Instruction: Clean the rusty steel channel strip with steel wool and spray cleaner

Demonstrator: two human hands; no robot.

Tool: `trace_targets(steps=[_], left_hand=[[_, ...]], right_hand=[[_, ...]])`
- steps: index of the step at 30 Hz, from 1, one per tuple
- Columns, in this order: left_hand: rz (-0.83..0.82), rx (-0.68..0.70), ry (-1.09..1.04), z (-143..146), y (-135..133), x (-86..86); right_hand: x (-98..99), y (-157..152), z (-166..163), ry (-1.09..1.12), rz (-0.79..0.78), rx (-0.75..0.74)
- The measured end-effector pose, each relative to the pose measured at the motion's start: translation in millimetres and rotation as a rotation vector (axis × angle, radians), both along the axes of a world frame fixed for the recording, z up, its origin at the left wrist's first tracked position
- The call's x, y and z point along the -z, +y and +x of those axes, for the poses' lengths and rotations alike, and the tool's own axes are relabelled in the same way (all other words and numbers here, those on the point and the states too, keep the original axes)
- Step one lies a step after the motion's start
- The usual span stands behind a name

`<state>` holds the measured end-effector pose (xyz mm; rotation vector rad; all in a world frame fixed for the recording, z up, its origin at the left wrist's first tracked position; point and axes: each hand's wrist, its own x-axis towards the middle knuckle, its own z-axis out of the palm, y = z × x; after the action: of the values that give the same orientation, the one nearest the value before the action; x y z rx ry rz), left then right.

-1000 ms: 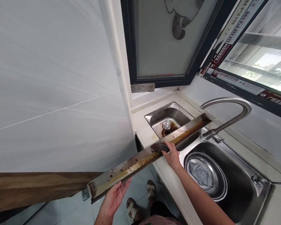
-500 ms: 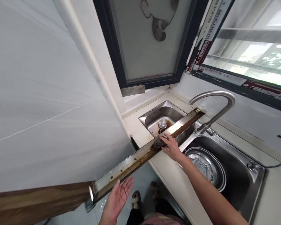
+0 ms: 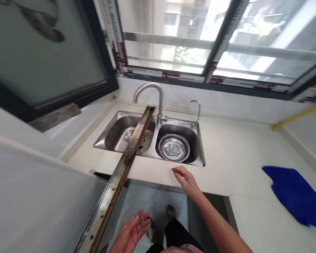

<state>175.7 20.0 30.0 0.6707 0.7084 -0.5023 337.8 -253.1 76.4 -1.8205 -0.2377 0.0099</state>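
My left grip (image 3: 130, 232) is spread open and empty, just beside the near part of a long rust-stained metal strip (image 3: 118, 182). My right grip (image 3: 186, 182) is over the near edge of the tabletop (image 3: 226, 154), fingers loosely curled and holding nothing, well to the right of the strip. The strip slants from near left to far right, its far end above the left basin of a stainless double sink (image 3: 116, 130). A steel wool pad (image 3: 129, 154) sits on the strip, above the sink's near rim. A round strainer (image 3: 173, 147) lies in the right basin, a curved faucet (image 3: 160, 102) rises behind, and a blue cloth (image 3: 295, 195) lies on the tabletop to the right.
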Motion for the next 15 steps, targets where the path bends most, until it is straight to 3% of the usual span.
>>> trace_targets(steps=[9, 12, 15], left_hand=[[0.205, 0.644, -0.203, 60, -127, -19.1], [0.245, 0.839, -0.331, 61, -184, -37.3], [0.32, 1.007, -0.482, 42, -254, -64.5]], right_hand=[[-33.4, -106, -119, 0.0, 0.1, 0.39], [-40.8, -142, -178, -0.032, 0.137, 0.552], [-42.8, -174, -253, -0.024, 0.184, 0.717]])
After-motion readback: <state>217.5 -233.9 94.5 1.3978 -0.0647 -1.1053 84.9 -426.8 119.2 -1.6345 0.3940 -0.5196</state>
